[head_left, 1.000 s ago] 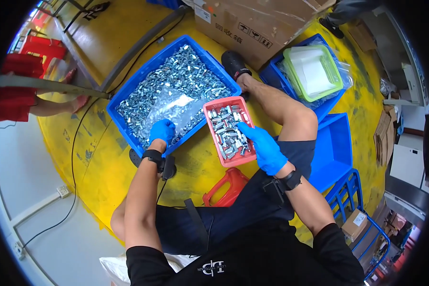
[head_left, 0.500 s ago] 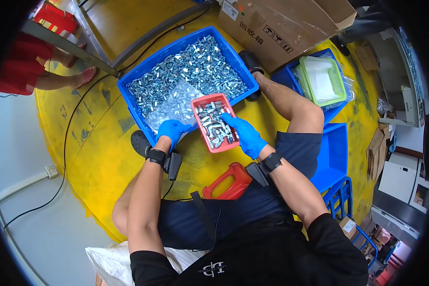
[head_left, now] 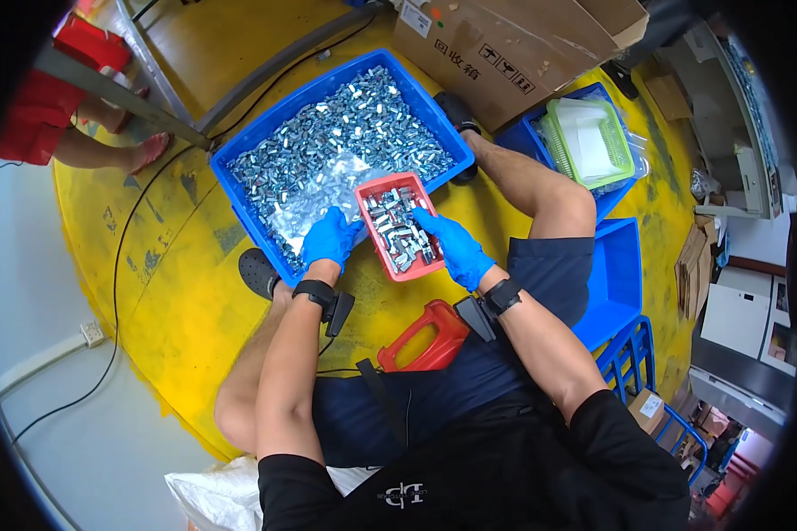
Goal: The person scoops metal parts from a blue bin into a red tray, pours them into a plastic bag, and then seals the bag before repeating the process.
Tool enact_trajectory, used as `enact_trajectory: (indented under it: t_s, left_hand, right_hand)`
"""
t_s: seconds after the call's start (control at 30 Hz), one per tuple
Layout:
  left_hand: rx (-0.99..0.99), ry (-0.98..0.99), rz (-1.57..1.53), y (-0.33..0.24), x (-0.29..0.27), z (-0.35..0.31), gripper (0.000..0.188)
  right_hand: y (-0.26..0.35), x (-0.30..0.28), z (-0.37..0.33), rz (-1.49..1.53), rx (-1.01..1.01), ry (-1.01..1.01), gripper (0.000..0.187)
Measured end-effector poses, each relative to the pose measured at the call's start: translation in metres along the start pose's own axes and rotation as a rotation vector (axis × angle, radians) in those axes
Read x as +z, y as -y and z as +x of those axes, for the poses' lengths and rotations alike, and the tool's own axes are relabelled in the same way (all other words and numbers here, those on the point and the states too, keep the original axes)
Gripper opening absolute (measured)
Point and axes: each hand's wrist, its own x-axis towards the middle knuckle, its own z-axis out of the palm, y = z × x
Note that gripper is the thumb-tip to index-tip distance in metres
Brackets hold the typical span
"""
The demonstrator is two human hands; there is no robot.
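My right hand (head_left: 459, 252), in a blue glove, grips the right side of a small red tray (head_left: 388, 271). Inside the tray lie several loose shiny metal parts (head_left: 402, 232), short and cylinder-like. My left hand (head_left: 329, 239), also gloved in blue, is just left of the tray. Its fingers are on the near part of a clear plastic bag (head_left: 321, 193), and its thumb points toward the tray. Under the bag, a large blue bin (head_left: 255, 219) holds a heap of similar small metal parts (head_left: 363, 119). The tray overlaps the bin's near edge.
A red handled object (head_left: 429, 334) lies between my legs. To the right are a green basket (head_left: 624, 146) and a blue bin (head_left: 618, 274). A cardboard box (head_left: 496, 53) stands beyond my right foot. A black cable (head_left: 119, 265) crosses the yellow floor. Another person's leg (head_left: 97, 150) shows at far left.
My left hand has moved up and right, nearer the tray, with its fingers now pointing away from me. The bag's far end has sunk and crumpled. The tray stays in my right hand.
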Motion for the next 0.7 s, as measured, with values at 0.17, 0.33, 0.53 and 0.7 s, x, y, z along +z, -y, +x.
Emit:
enact_trajectory:
  t_s: [0.17, 0.33, 0.53, 0.7]
  left_hand:
    - [0.050, -0.119, 0.028, 0.011, 0.023, 0.009, 0.020]
    - [0.088, 0.214, -0.068, 0.021, 0.022, 0.012, 0.026]
    - [-0.017, 0.106, -0.204, 0.036, 0.013, 0.014, 0.027]
    - [-0.051, -0.068, -0.145, 0.003, -0.004, -0.003, 0.028]
  right_hand:
    - [-0.008, -0.011, 0.012, 0.070, 0.013, 0.025, 0.052]
    - [-0.013, -0.009, 0.025, 0.023, -0.068, 0.028, 0.068]
    - [-0.032, -0.007, 0.031, -0.411, -0.028, -0.207, 0.084]
    - [-0.027, -0.013, 0.016, -0.748, 0.175, -0.151, 0.096]
